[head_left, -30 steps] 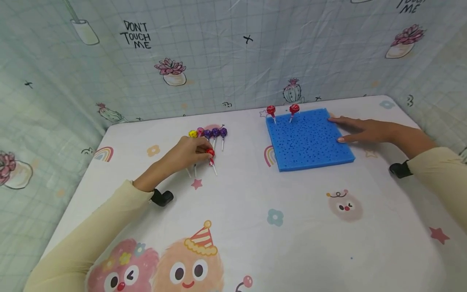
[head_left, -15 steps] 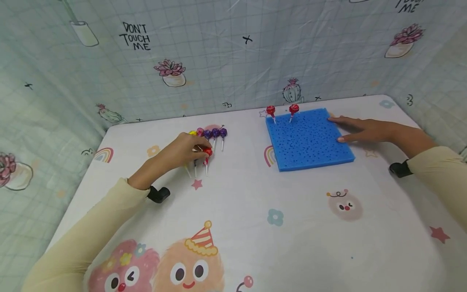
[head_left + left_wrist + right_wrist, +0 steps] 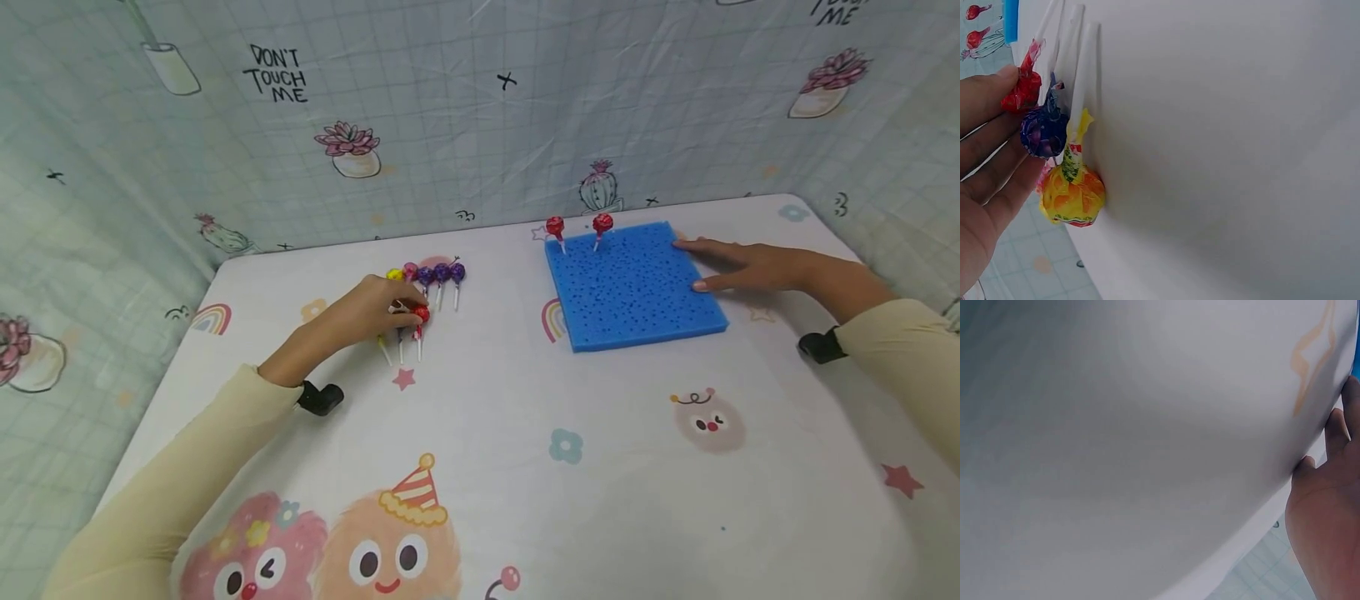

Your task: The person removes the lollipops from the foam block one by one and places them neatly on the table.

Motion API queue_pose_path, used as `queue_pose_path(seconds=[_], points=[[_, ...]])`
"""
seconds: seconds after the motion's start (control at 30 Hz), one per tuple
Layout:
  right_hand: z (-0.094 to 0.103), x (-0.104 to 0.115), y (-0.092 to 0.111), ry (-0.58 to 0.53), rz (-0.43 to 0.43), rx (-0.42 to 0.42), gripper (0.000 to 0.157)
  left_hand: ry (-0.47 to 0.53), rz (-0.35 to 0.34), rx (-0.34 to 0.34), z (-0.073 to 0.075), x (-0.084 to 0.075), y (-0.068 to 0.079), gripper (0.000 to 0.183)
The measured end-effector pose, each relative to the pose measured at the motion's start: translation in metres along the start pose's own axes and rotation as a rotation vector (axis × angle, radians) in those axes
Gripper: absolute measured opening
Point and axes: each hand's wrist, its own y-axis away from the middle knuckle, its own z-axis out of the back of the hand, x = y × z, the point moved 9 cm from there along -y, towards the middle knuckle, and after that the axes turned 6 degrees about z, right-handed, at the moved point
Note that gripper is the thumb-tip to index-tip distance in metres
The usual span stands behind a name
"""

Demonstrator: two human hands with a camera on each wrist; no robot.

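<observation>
My left hand [image 3: 378, 308] is at the group of lollipops on the left of the table. Its thumb and fingers pinch the wrapped head of a red lollipop [image 3: 1022, 92]. Close beside that lie a dark blue-purple lollipop [image 3: 1044, 130] and a yellow lollipop [image 3: 1072, 197], their white sticks side by side. Behind the hand, purple lollipops [image 3: 442, 272] and a pink lollipop [image 3: 410, 271] lie in a row. My right hand [image 3: 738, 267] rests with extended fingers on the right edge of a blue foam block [image 3: 637, 292]. Two red lollipops [image 3: 602, 222] stand in its far left part.
A white cartoon-print cloth covers the table [image 3: 510, 417]. Behind it rises a pale curtain [image 3: 450, 108] with plant drawings. Black wrist cameras sit below both hands. Table surface lies between the lollipop group and the foam block.
My left hand has shifted slightly left with the red lollipop, whose stick has swung from slanted to nearly in line with the neighbouring sticks. My right hand and the foam block stay put.
</observation>
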Motion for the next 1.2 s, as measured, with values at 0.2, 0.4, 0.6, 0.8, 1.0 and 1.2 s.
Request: queue_pose_path(seconds=[0.2,0.4,0.6,0.8,1.0,1.2], points=[[0.000,0.000,-0.001,0.006,-0.008,0.001,0.086,-0.006,0.000,0.001,-0.004,0.004,0.000,0.025],[0.000,-0.003,-0.001,0.001,-0.008,0.000,0.086,-0.011,-0.005,0.009,-0.004,0.004,-0.001,0.024],[0.000,-0.004,-0.002,-0.002,-0.009,0.002,0.086,0.020,0.005,0.014,0.004,-0.001,0.000,0.025],[0.002,0.001,0.000,-0.002,-0.006,0.000,0.085,0.080,-0.031,-0.089,0.025,-0.017,-0.008,0.025],[0.002,0.001,0.000,0.001,-0.007,0.001,0.085,0.148,-0.110,-0.156,0.028,-0.043,-0.027,0.025],[0.001,0.002,0.001,0.007,-0.012,0.002,0.085,0.253,-0.160,-0.174,0.009,-0.071,-0.058,0.025]])
